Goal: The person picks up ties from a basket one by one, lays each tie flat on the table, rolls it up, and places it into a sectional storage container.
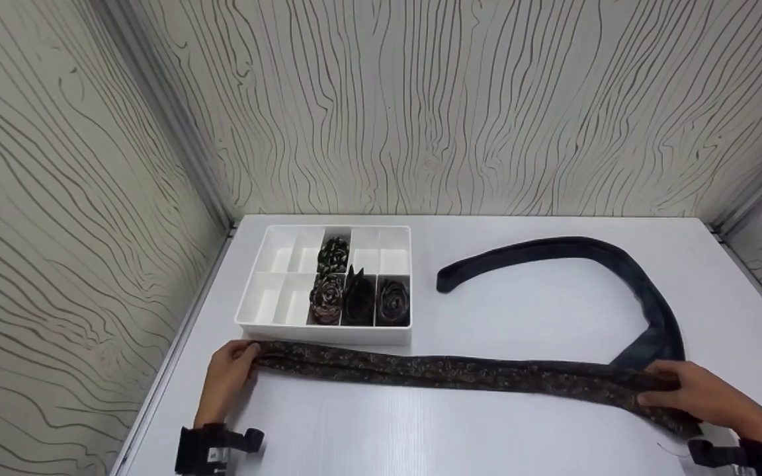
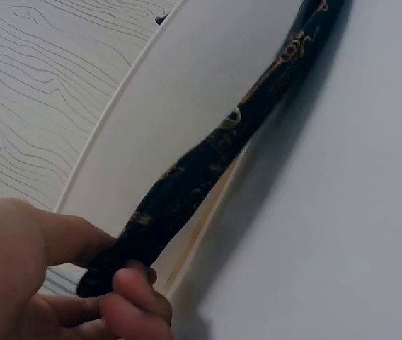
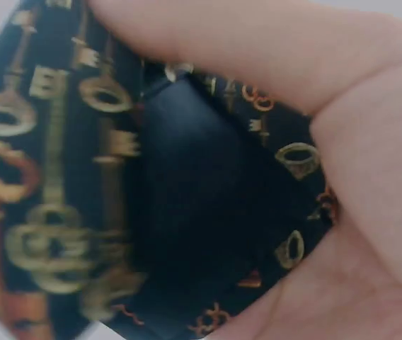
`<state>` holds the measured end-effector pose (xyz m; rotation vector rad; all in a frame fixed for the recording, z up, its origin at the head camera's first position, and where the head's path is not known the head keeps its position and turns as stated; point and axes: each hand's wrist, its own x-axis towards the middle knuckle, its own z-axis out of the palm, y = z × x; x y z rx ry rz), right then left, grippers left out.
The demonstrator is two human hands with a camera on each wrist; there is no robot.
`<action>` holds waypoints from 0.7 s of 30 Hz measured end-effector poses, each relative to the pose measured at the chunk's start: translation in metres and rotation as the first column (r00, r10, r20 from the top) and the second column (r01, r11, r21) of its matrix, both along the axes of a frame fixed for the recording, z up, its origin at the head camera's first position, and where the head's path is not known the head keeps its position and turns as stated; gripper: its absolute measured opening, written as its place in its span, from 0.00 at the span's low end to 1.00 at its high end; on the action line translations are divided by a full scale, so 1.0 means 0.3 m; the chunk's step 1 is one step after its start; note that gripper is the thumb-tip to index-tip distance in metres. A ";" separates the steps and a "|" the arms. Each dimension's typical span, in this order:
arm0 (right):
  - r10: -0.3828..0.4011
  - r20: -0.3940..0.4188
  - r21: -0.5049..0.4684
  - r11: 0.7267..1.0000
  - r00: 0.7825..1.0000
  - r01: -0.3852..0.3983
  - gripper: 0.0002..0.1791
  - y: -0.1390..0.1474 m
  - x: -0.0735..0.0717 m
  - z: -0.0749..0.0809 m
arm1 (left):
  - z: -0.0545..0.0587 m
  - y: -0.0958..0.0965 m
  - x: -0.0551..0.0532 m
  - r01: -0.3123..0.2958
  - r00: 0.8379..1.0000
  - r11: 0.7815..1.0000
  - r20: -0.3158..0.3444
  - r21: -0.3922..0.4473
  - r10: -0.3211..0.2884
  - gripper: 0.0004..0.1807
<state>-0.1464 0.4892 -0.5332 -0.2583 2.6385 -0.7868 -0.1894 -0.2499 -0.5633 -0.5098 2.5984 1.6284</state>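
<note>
A dark necktie (image 1: 447, 373) with a pattern of keys stretches left to right across the front of the white table. My left hand (image 1: 230, 367) pinches its left end between thumb and fingers, just in front of a white divided box (image 1: 328, 335). In the left wrist view the tie (image 2: 187, 177) looks folded lengthwise and narrow. At the other end my right hand (image 1: 698, 390) grips the tie near its tip. Up close in the right wrist view, the key print (image 3: 56, 177) surrounds a plain dark underside (image 3: 194, 142).
Several rolled ties sit in the box's compartments, among them a patterned roll (image 1: 326, 299) and a dark roll (image 1: 393, 302). A dark blue necktie (image 1: 573, 248) lies curved on the table (image 1: 520, 304) behind, its wide end passing under the key tie. Wood-patterned walls (image 1: 421, 112) enclose the table.
</note>
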 end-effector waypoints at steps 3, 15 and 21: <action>-0.046 -0.054 0.040 0.998 0.997 0.048 0.17 0.001 -0.002 -0.008 | -0.003 -0.011 0.004 -0.007 1.000 1.000 -0.015 0.003 0.007 0.21; -0.242 -0.124 0.102 0.961 0.962 0.255 0.22 -0.007 -0.008 -0.039 | -0.008 -0.033 0.005 -0.035 0.999 0.997 -0.011 -0.069 0.034 0.20; -0.295 -0.294 0.095 0.937 0.909 0.335 0.25 -0.042 -0.011 -0.049 | -0.011 -0.019 0.004 -0.036 0.999 0.987 -0.030 -0.158 0.031 0.21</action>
